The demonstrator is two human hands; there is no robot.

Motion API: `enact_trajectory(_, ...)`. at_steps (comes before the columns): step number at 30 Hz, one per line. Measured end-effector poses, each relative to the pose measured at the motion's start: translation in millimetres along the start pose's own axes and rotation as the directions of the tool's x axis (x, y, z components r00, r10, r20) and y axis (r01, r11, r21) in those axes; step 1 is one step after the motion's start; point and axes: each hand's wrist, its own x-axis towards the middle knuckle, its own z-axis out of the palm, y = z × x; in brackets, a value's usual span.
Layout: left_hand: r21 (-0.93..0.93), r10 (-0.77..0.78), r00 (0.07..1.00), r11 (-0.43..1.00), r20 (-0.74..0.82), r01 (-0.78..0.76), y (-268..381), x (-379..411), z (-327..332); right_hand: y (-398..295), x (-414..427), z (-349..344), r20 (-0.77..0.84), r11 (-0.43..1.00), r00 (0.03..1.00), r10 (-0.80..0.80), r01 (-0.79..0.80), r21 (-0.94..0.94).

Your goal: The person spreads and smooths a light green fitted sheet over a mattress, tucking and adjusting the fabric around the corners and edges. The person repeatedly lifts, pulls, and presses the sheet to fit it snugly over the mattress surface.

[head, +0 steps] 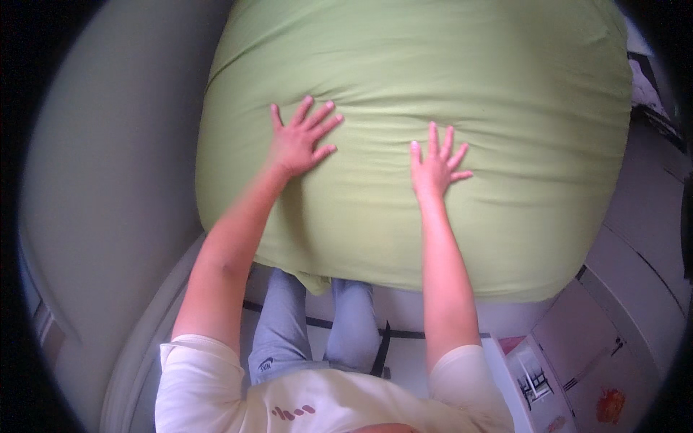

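A light green bedsheet [379,227] covers a wide bed in front of me, with creases running across it near my fingertips. On its left part rests my left hand [300,140], palm down with the fingers spread. Farther right and slightly nearer to me, my right hand [433,168] also lies flat on the cloth, fingers apart. Neither hand grips anything. The sheet drapes over the bed's near edge, and a small loose fold [314,281] hangs between my legs.
A plain wall [119,124] runs close along the bed's left side, with a pale baseboard [146,303] below. My legs [287,325] stand against the near edge. Light panels with a dark handle [617,343] and a red decoration [610,406] are at the lower right.
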Motion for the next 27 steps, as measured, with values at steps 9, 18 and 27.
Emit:
enact_trajectory(9, 0.081, -0.203, 0.957, 0.971, -0.208, 0.223, -108, 38, 30, -123, 18, 69, -0.100, 0.950, 0.945, -0.312, 0.311, -0.024)
enact_trajectory(18, 0.029, -0.266, 0.907, 0.956, -0.325, 0.291, -160, 134, 71, -93, 5, 138, -0.044, 0.941, 0.940, -0.337, 0.336, -0.039)
enact_trajectory(27, -0.103, -0.338, 0.911, 0.941, -0.235, 0.322, -162, 148, 80, -77, 7, 149, -0.053, 0.978, 0.979, -0.195, 0.199, 0.070)
